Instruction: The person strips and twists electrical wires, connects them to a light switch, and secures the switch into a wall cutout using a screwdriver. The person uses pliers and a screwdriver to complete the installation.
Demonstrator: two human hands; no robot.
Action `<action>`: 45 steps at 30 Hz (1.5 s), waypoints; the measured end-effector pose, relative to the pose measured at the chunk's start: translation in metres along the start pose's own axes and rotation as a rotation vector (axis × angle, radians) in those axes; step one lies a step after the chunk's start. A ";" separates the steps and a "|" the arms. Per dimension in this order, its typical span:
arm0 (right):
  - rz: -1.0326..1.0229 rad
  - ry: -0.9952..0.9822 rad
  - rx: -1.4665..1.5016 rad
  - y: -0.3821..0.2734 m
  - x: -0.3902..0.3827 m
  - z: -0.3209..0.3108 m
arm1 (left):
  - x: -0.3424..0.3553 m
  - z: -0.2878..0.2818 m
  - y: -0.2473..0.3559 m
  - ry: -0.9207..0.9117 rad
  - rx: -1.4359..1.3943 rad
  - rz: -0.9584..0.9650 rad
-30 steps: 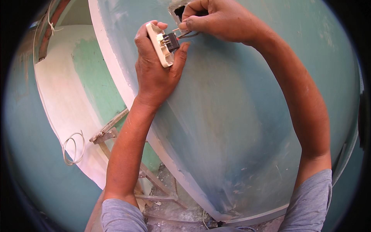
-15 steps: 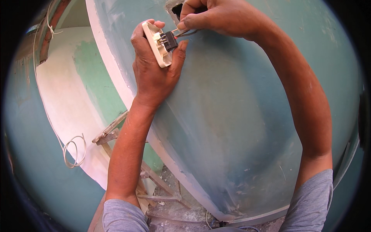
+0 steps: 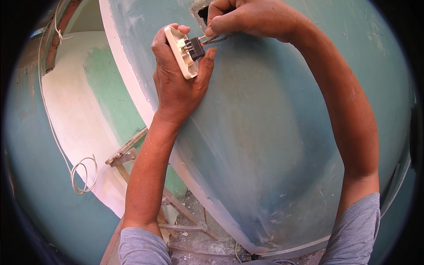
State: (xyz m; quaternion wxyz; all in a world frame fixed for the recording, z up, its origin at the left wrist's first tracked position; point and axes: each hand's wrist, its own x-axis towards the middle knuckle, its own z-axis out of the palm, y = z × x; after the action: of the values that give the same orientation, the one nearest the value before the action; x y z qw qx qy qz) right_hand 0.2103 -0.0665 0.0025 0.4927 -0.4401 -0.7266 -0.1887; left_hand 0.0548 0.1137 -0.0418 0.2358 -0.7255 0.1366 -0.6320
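My left hand [image 3: 180, 79] grips a cream wall switch plate [image 3: 180, 53] by its edges, its hollow back turned to the right. A black switch module [image 3: 194, 48] with metal terminals sits on that back, above my left thumb. Thin electrical wires [image 3: 214, 39] run from the module toward a rectangular hole [image 3: 202, 14] in the blue-green wall. My right hand [image 3: 247, 18] is closed in a pinch on a wire close to the module, thumb against forefinger. It partly covers the hole. The exact wire tips are too small to make out.
The blue-green wall [image 3: 256, 132] fills the middle and right, ending in a white edge at left. Beyond it stands a wooden trestle or ladder [image 3: 181, 205] on a rubble-strewn floor [image 3: 194, 243]. A loosely coiled white cable [image 3: 84, 174] hangs at the left.
My left hand and the switch plate have shifted very slightly right and down. My right hand keeps its pinch near the module, almost unmoved.
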 end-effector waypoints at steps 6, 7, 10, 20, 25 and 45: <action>-0.050 -0.013 0.003 0.002 -0.002 -0.003 | 0.000 0.002 0.000 0.020 0.015 0.021; -0.030 0.027 -0.033 -0.001 -0.003 0.001 | 0.000 0.002 -0.001 0.026 0.029 0.027; -0.026 0.055 -0.063 -0.005 -0.002 0.006 | -0.001 0.003 -0.001 0.036 0.034 0.027; -0.044 -0.011 -0.053 -0.001 -0.007 -0.002 | 0.001 0.008 0.001 0.067 0.029 0.019; 0.066 -0.063 -0.143 -0.006 -0.005 -0.014 | 0.005 0.011 0.003 0.111 0.084 0.058; 0.006 -0.022 -0.370 -0.029 0.001 0.005 | 0.004 0.012 0.001 0.161 0.112 0.093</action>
State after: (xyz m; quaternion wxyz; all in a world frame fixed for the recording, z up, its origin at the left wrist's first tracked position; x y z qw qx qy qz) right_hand 0.1837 -0.0785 0.0060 0.3958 -0.5273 -0.6836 -0.3130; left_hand 0.0670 0.1127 -0.0398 0.2932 -0.6509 0.1530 -0.6833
